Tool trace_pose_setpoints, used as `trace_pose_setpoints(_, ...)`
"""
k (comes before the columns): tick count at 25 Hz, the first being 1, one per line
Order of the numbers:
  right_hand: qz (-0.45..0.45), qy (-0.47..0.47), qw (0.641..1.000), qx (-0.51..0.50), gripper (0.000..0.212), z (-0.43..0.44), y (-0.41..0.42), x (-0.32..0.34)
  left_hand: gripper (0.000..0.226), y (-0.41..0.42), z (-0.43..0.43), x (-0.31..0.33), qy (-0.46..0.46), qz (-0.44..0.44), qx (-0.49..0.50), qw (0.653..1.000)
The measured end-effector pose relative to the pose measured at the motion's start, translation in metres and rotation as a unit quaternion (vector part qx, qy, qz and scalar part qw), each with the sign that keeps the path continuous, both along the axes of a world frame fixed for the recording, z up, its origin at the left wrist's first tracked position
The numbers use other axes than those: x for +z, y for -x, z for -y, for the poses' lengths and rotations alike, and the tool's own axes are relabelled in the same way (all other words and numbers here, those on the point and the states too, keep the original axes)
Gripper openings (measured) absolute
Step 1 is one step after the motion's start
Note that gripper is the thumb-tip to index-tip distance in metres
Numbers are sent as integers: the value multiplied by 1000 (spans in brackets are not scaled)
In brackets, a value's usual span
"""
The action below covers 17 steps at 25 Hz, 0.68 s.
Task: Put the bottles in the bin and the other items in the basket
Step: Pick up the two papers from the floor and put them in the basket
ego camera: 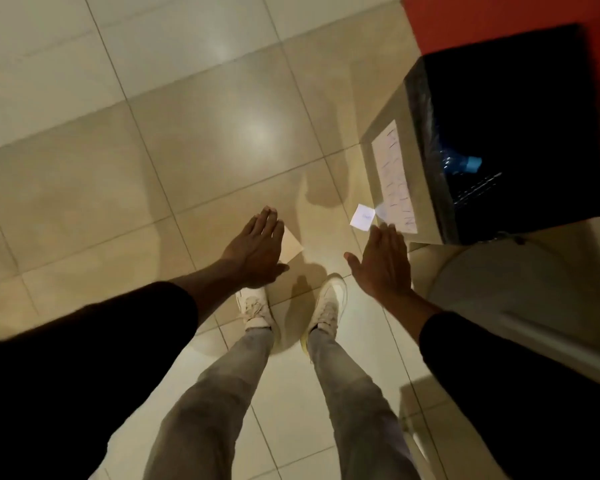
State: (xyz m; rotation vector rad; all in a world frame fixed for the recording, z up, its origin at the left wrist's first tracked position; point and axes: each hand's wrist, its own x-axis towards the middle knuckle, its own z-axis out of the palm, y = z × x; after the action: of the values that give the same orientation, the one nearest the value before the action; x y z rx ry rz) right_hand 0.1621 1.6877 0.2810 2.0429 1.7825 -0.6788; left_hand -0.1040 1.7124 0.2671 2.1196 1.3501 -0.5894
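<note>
A square bin (416, 140) with a black liner stands at the right, a paper label on its near wall. Inside it lies a clear plastic bottle (461, 163) with a blue label. My left hand (257, 249) hovers flat and empty above the tiled floor, over a beige paper square (293, 245). My right hand (387, 259) is spread flat and empty just in front of the bin's near corner. A small white slip of paper (362, 217) lies on the floor beside the bin. No basket is in view.
My two legs and white shoes (328, 306) stand on beige floor tiles (153, 150). A red wall (499, 19) rises behind the bin. A pale rounded object (499, 289) sits at the right, below the bin.
</note>
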Motion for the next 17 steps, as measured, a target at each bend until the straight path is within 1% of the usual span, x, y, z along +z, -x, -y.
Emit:
trace_pose_setpoints(1,-1,-1,1000,22,85,-8,-6,-29,104,-3,-5,-29,0,14,16,1000)
trace_pose_setpoints(2,7,21,998,59,84,-14,-11,-67,104,-5,-4,-68,13,6,22,1000)
trace_pose_setpoints(3,15,16,997,75,83,-21,-14,-68,104,-4,-6,-71,4,1,26,1000)
trace_pose_setpoints(5,32,27,991,124,79,-28,-24,-133,101,-9,-5,-138,14,-24,28,999)
trace_pose_setpoints(6,29,16,990,137,75,-34,-30,-159,99,-9,-7,-166,14,-13,42,999)
trace_pose_setpoints(7,38,30,985,168,72,-38,-37,-193,96,-10,-5,-201,22,-23,38,999)
trace_pose_setpoints(8,46,29,981,187,68,-45,-42,-194,92,-5,-10,-203,18,-34,42,998)
trace_pose_setpoints(9,49,34,976,208,63,-47,-47,-217,89,-5,-7,-227,22,-42,48,998)
trace_pose_setpoints(10,59,39,974,214,57,-52,-53,-247,85,-4,-6,-257,29,-58,52,997)
trace_pose_setpoints(12,52,30,976,211,45,-61,-61,-293,81,3,-4,-303,24,-71,65,995)
trace_pose_setpoints(14,37,0,980,197,36,-73,-69,-328,79,5,-4,-336,27,-86,96,991)
trace_pose_setpoints(15,41,-17,980,193,34,-78,-73,-332,79,6,-7,-337,22,-87,104,991)
trace_pose_setpoints(17,50,-31,976,209,33,-88,-80,-361,82,1,-8,-363,12,-84,122,989)
